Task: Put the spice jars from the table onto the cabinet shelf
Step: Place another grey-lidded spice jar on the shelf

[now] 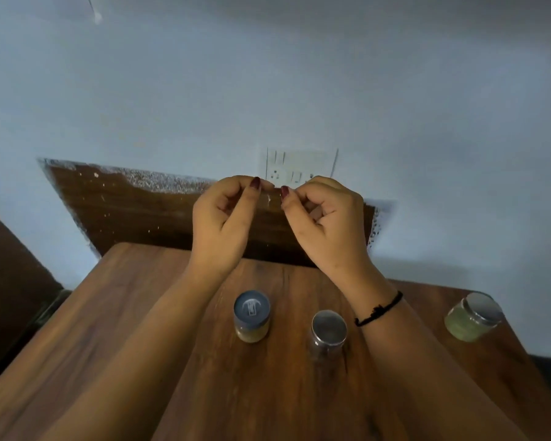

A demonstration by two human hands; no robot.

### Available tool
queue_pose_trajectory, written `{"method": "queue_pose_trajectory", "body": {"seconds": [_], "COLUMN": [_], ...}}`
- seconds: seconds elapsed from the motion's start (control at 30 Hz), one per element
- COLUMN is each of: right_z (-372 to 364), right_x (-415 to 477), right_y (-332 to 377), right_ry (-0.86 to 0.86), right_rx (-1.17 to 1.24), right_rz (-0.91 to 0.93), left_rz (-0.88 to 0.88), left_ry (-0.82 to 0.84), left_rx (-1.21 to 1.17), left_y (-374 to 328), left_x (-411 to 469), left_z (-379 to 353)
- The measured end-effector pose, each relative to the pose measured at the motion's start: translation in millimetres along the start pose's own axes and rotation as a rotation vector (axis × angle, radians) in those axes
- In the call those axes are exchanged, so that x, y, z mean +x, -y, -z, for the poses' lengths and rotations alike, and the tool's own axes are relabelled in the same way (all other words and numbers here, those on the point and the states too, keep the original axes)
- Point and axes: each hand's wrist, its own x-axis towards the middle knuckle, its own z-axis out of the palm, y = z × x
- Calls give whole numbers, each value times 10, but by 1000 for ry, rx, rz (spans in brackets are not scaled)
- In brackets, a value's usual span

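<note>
Spice jars wait on a wooden table (109,313) as a person's left hand (223,214) and right hand (328,218) hover side by side above its far edge. The fingers of both hands are curled in toward the thumbs, with nothing visible between them. A yellow-filled jar (252,316) and a dark jar (328,335) stand upright between the forearms, and a green-filled jar (473,316) sits well apart near the right edge. All three look like small, rigid glass with smooth metal lids. They are probably light, breakable and a little slick, so best gripped round the body just under the lid. No cabinet shelf is in view. A wall socket (301,167) shows behind the hands.
</note>
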Motion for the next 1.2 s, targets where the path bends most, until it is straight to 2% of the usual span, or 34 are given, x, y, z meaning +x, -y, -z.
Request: {"method": "queue_pose_trajectory", "body": {"seconds": [0.27, 0.4, 0.57, 0.7, 0.87, 1.07, 1.2], "right_z": [-559, -861, -1147, -1258, -1259, -1227, -1291], "right_x": [-443, -807, -1190, -1428, -1583, -1723, -1810], "right_y": [-341, -581, -853, -1008, -1109, -1206, -1251], "right_ry": [129, 262, 441, 578, 631, 915, 900], "right_rx": [50, 28, -23, -106, -106, -121, -119], "right_rz": [-156, -249, -383, -495, -607, -768, -797], "left_rz": [169, 255, 450, 523, 565, 671, 738], "left_ry": [31, 88, 165, 208, 292, 458, 455], "left_rx": [31, 108, 120, 202, 286, 371, 327], "left_y": [795, 1186, 1591, 1850, 2107, 2309, 2415], "left_x": [-360, -590, -871, -1014, -1146, -1288, -1443], "left_z": [172, 251, 254, 227, 209, 180, 134]}}
